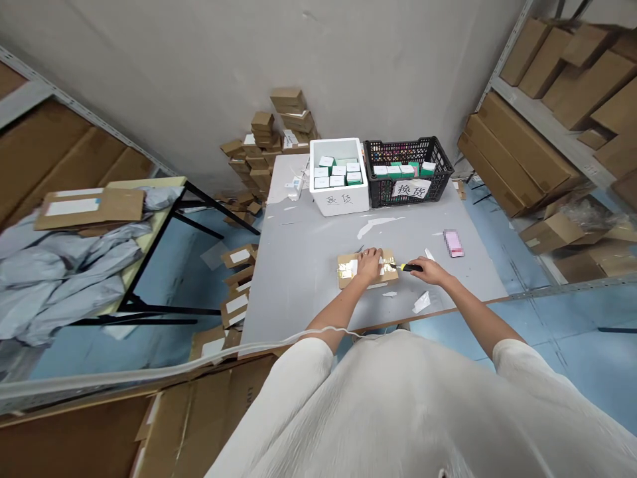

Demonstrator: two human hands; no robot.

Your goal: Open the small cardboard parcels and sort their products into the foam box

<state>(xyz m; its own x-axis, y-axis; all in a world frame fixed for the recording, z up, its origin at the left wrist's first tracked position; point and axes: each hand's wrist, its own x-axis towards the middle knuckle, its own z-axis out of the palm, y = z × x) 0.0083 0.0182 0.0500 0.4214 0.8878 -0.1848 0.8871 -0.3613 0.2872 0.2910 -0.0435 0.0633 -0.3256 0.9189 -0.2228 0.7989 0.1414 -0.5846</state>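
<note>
The left hand (369,265) lies unclenched across a taped cardboard box (349,269) on the table (293,265); the right hand (428,271) grips a utility knife (412,267) at the box's right end.

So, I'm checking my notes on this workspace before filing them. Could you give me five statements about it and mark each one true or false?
1. The right hand holds a cutter. True.
2. The left hand touches nothing. False: it is on the cardboard box.
3. The white bin stands left of the black crate. True.
4. The white bin is empty. False: it holds small boxes.
5. The white scrap lies inside the crate. False: it lies on the table.
</note>
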